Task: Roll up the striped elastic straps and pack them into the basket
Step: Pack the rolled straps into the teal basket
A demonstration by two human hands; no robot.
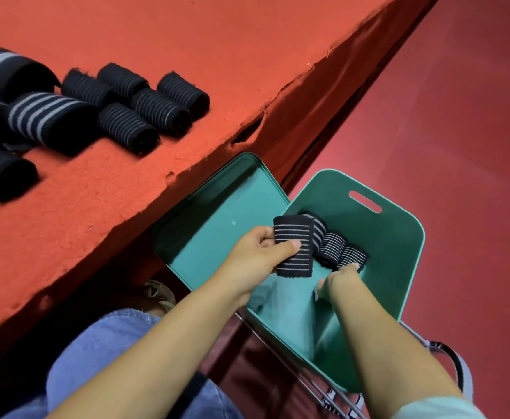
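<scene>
A: Holding a rolled strap (293,246) over the basket (399,267), the left hand (259,255) has its thumb across the front of the roll and fingers curled behind it. Pinched between them.

B: Right hand?

A: The right hand (337,282) is low inside the basket, just beside the nearest roll (352,257). Fingertips look to be touching that roll's end. Whether they are spread or pressed together, cannot tell; the hand's own back hides them.

B: What is in the basket?

A: Green plastic basket with a slot handle (365,201) in the far wall. Three rolled straps lie along its floor in a row, side by side and touching: the nearest roll, a middle roll (332,244), and a far roll (318,226) partly hidden behind the held one. All dark with thin pale stripes.

B: Second green thing?

A: A flat green lid or tray (217,213) sits just left of the basket, partly under the table edge. Nothing lies in it.

B: Table?

A: Orange felt-covered table (187,55) with a ragged edge. Five small rolled straps (139,107) are clustered on it, touching each other. Left of them lie larger rolls (45,116) with wide pale stripes, some cut off by the frame.

B: Anything else?

A: Red floor (459,116) at right, the person's blue denim lap (111,343) at bottom, a metal wire frame (323,391) under the basket. A shoe (157,293) shows under the table.
</scene>
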